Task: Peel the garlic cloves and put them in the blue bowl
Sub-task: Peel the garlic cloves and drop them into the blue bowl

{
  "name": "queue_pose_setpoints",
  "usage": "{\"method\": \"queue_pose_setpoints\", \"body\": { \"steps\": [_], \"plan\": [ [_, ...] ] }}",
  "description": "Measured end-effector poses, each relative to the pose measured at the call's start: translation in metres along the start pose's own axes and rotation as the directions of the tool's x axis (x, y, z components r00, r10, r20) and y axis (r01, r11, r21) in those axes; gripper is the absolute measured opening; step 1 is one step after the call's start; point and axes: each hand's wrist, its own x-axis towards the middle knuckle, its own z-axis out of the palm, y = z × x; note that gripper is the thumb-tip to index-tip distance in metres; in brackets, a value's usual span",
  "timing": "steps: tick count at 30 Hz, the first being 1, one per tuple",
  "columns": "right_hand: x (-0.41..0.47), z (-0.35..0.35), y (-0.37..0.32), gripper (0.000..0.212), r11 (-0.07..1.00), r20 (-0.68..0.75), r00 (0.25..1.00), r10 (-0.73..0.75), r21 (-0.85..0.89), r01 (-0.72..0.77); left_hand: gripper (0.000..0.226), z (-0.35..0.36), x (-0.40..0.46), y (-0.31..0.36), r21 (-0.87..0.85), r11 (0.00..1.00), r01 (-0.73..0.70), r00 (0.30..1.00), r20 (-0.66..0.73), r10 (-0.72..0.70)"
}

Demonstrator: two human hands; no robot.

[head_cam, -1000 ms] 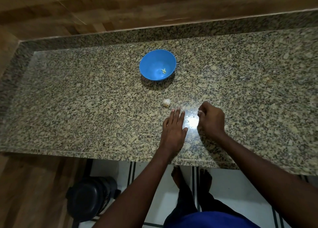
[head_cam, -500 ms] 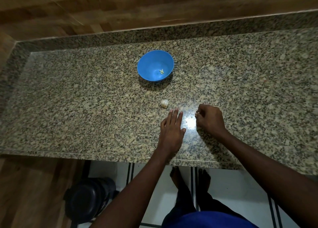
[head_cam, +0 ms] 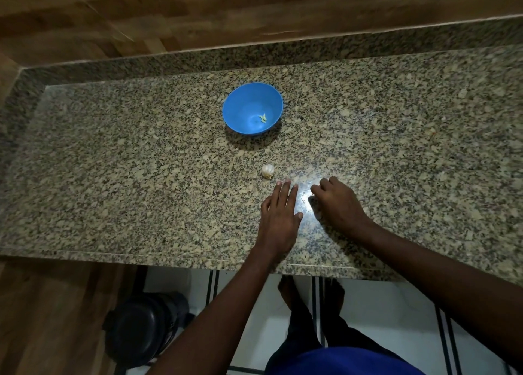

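Note:
A blue bowl (head_cam: 240, 111) stands on the granite counter (head_cam: 127, 176) with two small pale green pieces (head_cam: 263, 118) inside. A small white garlic bulb (head_cam: 267, 171) lies on the counter nearer to me than the bowl. My left hand (head_cam: 280, 216) lies flat on the counter with straight fingers, its fingertips just short of the garlic and slightly right of it. My right hand (head_cam: 336, 205) rests beside it with fingers curled down onto the stone. Nothing shows in that hand, and whatever lies under its fingers is hidden.
A bright light glare (head_cam: 304, 196) sits on the counter between my hands. A raised granite lip runs along the back and left edges. Below the front edge are a black round bin (head_cam: 141, 326) on the floor and my bare feet (head_cam: 311, 295).
Both hands have stayed almost still on the counter. The right hand has drawn slightly nearer to the left. The garlic and bowl have not moved.

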Motion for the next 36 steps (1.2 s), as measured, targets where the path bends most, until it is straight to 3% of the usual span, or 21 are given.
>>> {"method": "queue_pose_setpoints", "body": {
  "steps": [4,10,16,22,28,32,36],
  "plan": [
    [-0.001,0.01,0.0,0.024,0.997,0.051,0.997,-0.065,-0.04,0.068,0.066,0.003,0.001,0.0,0.002,1.0,0.003,1.0,-0.006,-0.003],
    [-0.001,0.001,-0.006,0.026,0.997,0.084,0.994,0.069,0.017,-0.07,0.066,0.003,0.001,-0.001,-0.006,1.0,-0.002,1.0,-0.005,0.002],
    [0.002,-0.002,-0.009,0.009,0.956,0.066,0.961,0.267,0.11,-0.273,0.066,0.004,0.001,-0.001,0.003,1.0,0.006,1.0,0.002,-0.006],
    [0.005,-0.002,-0.01,0.026,0.992,0.168,0.985,0.043,-0.124,-0.022,0.07,0.001,0.0,0.001,0.006,1.0,0.009,1.0,0.004,-0.009],
    [0.011,-0.004,-0.008,0.021,0.96,0.213,0.962,-0.173,-0.182,0.213,0.068,0.001,0.0,-0.001,0.013,1.0,-0.005,1.0,0.012,0.005],
    [0.014,-0.009,-0.007,0.023,0.993,0.198,0.98,-0.016,-0.109,0.038,0.066,0.002,0.0,-0.001,0.011,1.0,0.0,1.0,0.021,0.0],
    [0.017,-0.016,-0.01,0.011,0.975,0.192,0.96,0.203,0.05,-0.217,0.066,0.003,0.001,-0.001,0.004,1.0,0.003,1.0,0.027,-0.004]
  ]
}}
